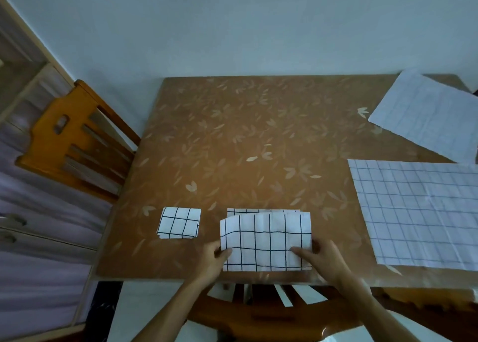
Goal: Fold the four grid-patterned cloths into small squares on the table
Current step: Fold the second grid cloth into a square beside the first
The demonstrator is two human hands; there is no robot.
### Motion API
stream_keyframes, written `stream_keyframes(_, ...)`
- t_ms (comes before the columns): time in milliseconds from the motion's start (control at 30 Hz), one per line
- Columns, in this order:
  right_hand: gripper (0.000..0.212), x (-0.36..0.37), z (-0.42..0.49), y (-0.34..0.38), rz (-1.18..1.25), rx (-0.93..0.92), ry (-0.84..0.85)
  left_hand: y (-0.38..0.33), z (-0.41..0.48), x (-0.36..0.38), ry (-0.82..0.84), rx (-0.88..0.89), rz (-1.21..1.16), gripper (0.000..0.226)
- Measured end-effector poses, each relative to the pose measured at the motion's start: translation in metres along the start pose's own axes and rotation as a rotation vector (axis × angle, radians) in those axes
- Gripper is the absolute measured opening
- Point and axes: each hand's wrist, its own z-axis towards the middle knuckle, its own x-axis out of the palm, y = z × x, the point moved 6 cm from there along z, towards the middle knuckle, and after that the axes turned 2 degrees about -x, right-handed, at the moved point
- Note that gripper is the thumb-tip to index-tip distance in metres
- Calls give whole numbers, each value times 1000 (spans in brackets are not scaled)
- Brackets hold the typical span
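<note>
Two hands, left hand point(214, 259) and right hand point(326, 260), are pinching the half-folded cloth point(266, 240) by its sides at the table's point(258, 134) near edge, thumbs on top, the rest hiding underneath. A folded square point(179, 222) is lying just left; a flat cloth point(424, 212) and a far cloth point(426, 114) are running off-frame at right.

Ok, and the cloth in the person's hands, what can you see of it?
The held cloth is white with a dark grid, thin, soft-looking fabric. It lies partly folded at the near edge of the table, its top layer doubled over a lower one that peeks out behind. The left hand pinches its left edge, the right hand its right edge.
</note>
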Motion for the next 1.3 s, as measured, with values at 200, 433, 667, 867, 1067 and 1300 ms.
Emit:
stream_keyframes(200,35,1,21,-6,54,98,-94,20,16,0,-10,-97,76,12)
stream_keyframes(433,47,17,33,-20,-77,189,-117,31,28,2,-114,-65,221,29)
stream_keyframes(667,44,12,33,-8,-510,-130,-408,-10,25,16,-214,327,622,38)
stream_keyframes(867,77,91,42,8,-760,-389,15,-17,33,71,119,404,920,62)
stream_keyframes(1067,71,112,48,-11,-958,-450,114,13,43,79,100,446,1076,76)
stream_keyframes(1300,80,51,49,-33,-1054,-289,81,13,42,78,100,462,1097,74)
